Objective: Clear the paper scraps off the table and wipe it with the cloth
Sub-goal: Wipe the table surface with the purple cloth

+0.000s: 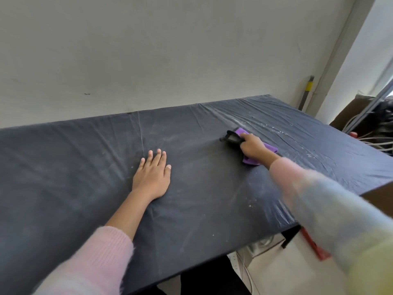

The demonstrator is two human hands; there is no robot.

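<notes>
Right grip (253,148) atop bunched purple cloth (270,148), black at its far end

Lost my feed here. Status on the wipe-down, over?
Left hand flat on table. Right hand grips purple cloth, black object at its front. White specks beyond cloth.

Table cover (85,167) is reading dark navy-grey, carrying pale dusty smears and white specks (276,127), densest far right. Cloth (271,148) is showing bright purple, with a black piece (232,139) at its front edge. Left sleeve (102,258) is running ribbed pink. Right sleeve (319,199) is fading pink to pale blue to yellow. Wall (170,50) is sitting off-white with one small dark mark (87,94). Corner pole (308,87) is showing grey with a yellow band. Red item (314,245) is peeking out below the cover's right end.
</notes>
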